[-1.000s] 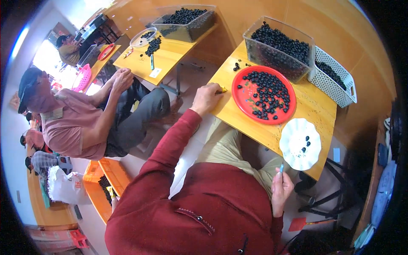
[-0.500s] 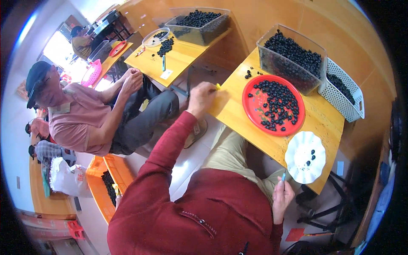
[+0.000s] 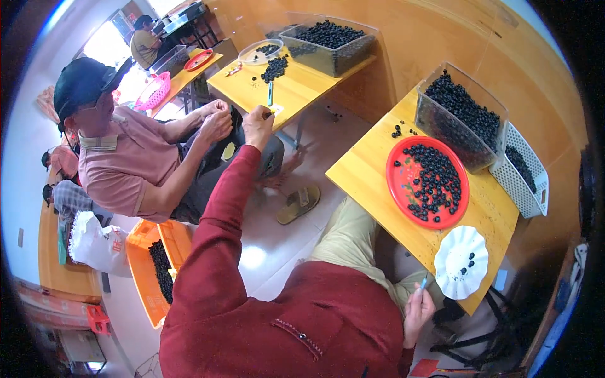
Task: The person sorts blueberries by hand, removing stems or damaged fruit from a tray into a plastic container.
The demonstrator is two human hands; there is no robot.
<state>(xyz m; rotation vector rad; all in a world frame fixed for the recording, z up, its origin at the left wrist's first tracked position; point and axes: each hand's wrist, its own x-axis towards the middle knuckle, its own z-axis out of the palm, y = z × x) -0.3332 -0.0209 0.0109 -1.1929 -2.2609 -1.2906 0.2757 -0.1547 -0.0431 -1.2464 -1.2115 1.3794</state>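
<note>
My left hand (image 3: 257, 128) is stretched out to the left, close to the co-worker's table and knees. Its fingers are pinched together; a small yellowish and dark bit shows at the tips, too small to name. Low beside my table, my right hand (image 3: 417, 309) grips a slim light-blue tool (image 3: 424, 283), pointing upward. A white scalloped plate (image 3: 449, 268) with a few round black pieces (image 3: 471, 264) lies just beyond it. Farther off, a red plate (image 3: 398, 200) carries many more of these bead-like pieces.
A clear bin (image 3: 441, 135) of black pieces and a white perforated basket (image 3: 526, 189) stand at my table's back. The co-worker's hands (image 3: 215, 121) meet near another table (image 3: 296, 94) with a bin and a blue-handled tool (image 3: 270, 93). An orange crate (image 3: 140, 261) is left of me.
My left hand has moved left, from the edge of my table toward the co-worker's table. My right hand still holds the light-blue tool. The whole view has shifted a little leftward.
</note>
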